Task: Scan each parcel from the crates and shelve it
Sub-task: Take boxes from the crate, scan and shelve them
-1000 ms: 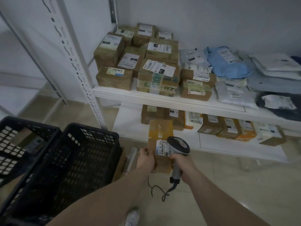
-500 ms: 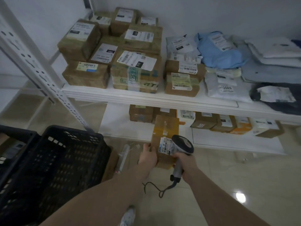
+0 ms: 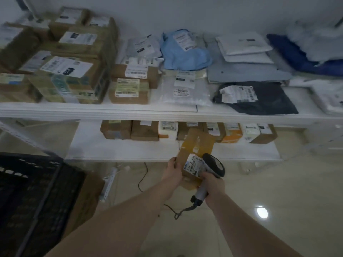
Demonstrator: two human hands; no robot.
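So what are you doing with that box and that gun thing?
A person is checking in parcels. The left hand holds a brown box by its edge, and the right hand grips a scanner held right by the box's white label. In front are white shelves already holding many boxes and bags. A black crate sits to the left on the floor.

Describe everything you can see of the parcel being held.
The parcel is a flat, oblong brown cardboard box wrapped in glossy tape, tilted away toward the lower shelf. A white printed label sits near its close end. The left hand grips its left edge; the right hand holds a scanner over its right edge.
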